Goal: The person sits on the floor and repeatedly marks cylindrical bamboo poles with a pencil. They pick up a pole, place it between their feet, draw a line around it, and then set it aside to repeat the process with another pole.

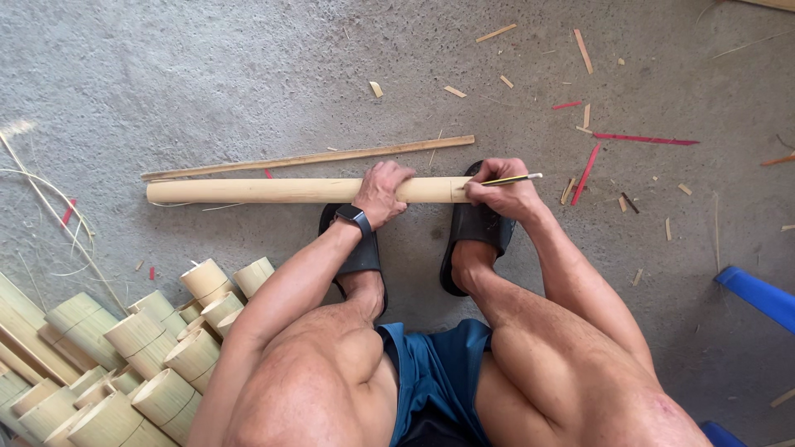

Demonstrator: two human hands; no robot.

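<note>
The left hand point(383, 192) presses down over the bamboo pole point(273, 190), which lies across the concrete floor point(248, 74) just ahead of both sandals; the right hand point(501, 192) pinches a pencil point(512, 179) at the pole's right end. A round pole could roll (the grip looks light), smearing the mark. Open floor lies ahead; cut bamboo sections point(141, 348) crowd the left.

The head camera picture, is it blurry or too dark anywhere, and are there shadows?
Head view: even, soft daylight, no glare; the bamboo pole, left hand and right hand holding the pencil look sharp. Only faint shadows sit under the pole and the sandals. The knees at the bottom edge look big and stretched, being close to the lens.
</note>
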